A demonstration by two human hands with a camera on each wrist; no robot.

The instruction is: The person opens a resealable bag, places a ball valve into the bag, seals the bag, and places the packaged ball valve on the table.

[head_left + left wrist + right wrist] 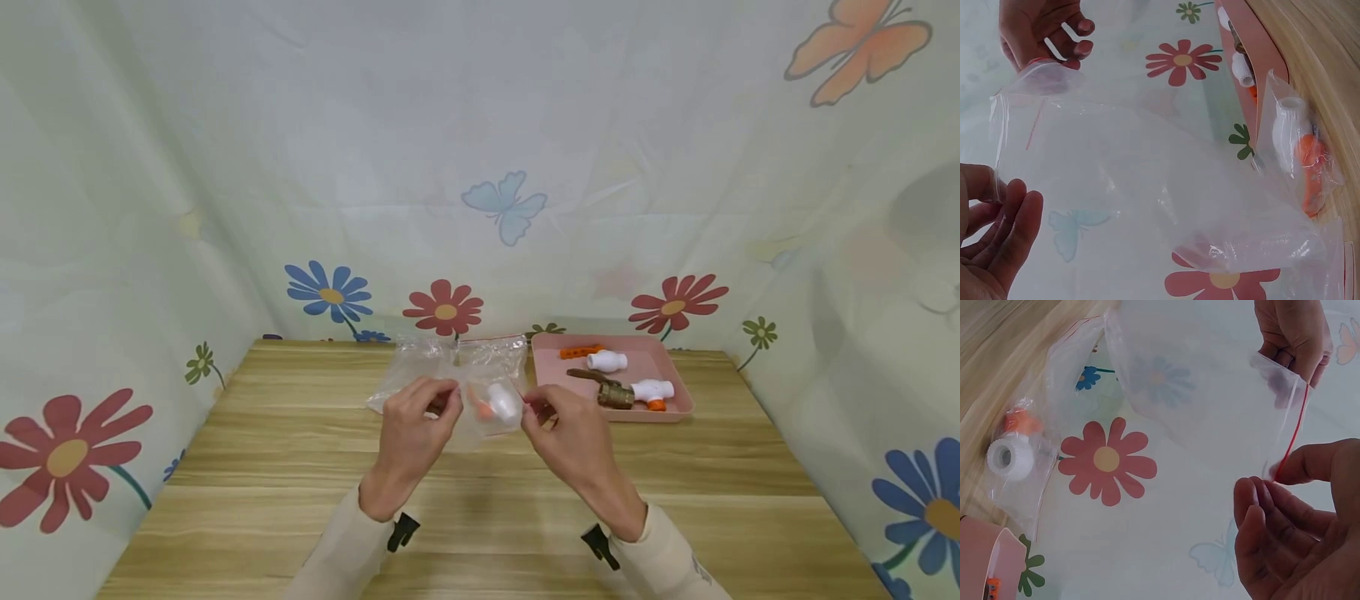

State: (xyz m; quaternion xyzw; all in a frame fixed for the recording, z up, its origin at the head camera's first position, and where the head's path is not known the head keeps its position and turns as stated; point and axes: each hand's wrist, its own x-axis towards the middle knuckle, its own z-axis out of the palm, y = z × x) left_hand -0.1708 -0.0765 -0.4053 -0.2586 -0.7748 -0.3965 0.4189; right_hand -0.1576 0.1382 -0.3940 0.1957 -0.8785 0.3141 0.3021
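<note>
Between my two hands a clear zip bag (1104, 162) with a red line near its mouth is stretched, and nothing shows inside it. My left hand (415, 425) pinches one corner of its mouth, thumb against fingertips. The opposite corner is pinched by my right hand (573, 429). Seen through and beyond this bag, a white plastic valve (1010, 456) with an orange handle (1312, 162) lies in another clear bag on the table. In the head view, the held bag partly blurs that bagged valve.
More clear plastic bags (412, 358) lie at the table's back edge. To the right stands a pink tray (551, 383) with white valves (607, 361), an orange handle piece (581, 352) and a brass valve (615, 395). A flowered curtain hangs behind the wooden table (465, 517).
</note>
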